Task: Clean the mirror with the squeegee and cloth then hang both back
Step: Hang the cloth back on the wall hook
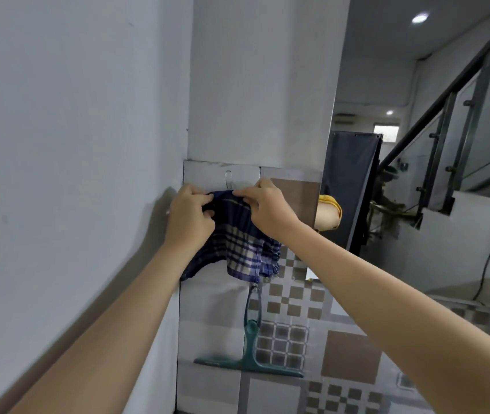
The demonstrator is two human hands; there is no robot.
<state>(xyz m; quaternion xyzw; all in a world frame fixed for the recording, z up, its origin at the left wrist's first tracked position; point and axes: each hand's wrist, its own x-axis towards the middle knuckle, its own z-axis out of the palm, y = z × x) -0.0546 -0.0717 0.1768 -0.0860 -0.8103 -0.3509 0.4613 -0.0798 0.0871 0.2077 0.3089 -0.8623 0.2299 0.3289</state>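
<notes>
A blue and white checked cloth [237, 243] hangs against the tiled wall, its top edge bunched just under a clear wall hook [229, 179]. My left hand [190, 213] pinches the cloth's upper left edge and my right hand [267, 207] pinches its upper right edge, both at hook height. Below the cloth a green squeegee [251, 348] hangs by its handle from a lower hook, blade down and level. The tall mirror [417, 174] stands to the right, its edge beside my right wrist.
A plain grey wall [73, 144] closes in on the left. Patterned brown and grey tiles [291, 333] cover the lower wall. The mirror reflects a staircase with a dark railing, a dark panel and ceiling lights.
</notes>
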